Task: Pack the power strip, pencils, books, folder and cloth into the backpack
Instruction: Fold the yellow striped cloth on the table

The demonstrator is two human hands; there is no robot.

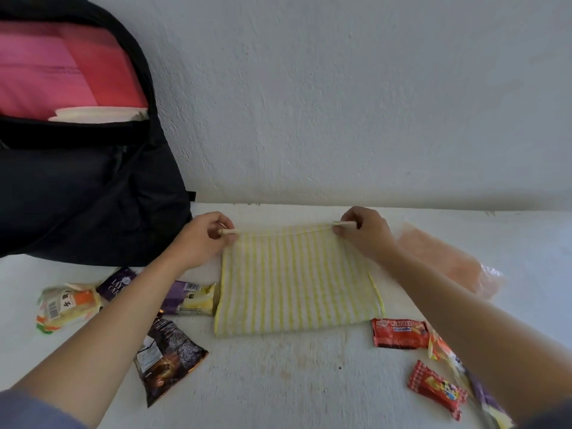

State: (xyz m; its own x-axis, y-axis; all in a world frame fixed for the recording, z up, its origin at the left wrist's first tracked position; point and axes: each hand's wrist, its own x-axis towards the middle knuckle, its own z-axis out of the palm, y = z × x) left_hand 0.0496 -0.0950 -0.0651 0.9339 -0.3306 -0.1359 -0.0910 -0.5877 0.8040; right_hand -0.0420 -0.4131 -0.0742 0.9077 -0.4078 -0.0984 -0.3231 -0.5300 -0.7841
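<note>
A yellow-and-white striped cloth (297, 280) lies folded on the white table (278, 382). My left hand (202, 239) pinches its far left corner and my right hand (365, 232) pinches its far right corner, both at the cloth's far edge. The black backpack (77, 193) stands open at the far left against the wall. Inside it a pink folder (62, 69) shows, with white book edges (99, 114) below it.
Snack packets lie around the cloth: a dark one (167, 357), a purple one (185, 297) and a pale one (66, 305) on the left, red ones (399, 332) (436, 387) on the right. A clear bag with something orange (448, 267) sits at the back right. The wall (340, 103) is close behind.
</note>
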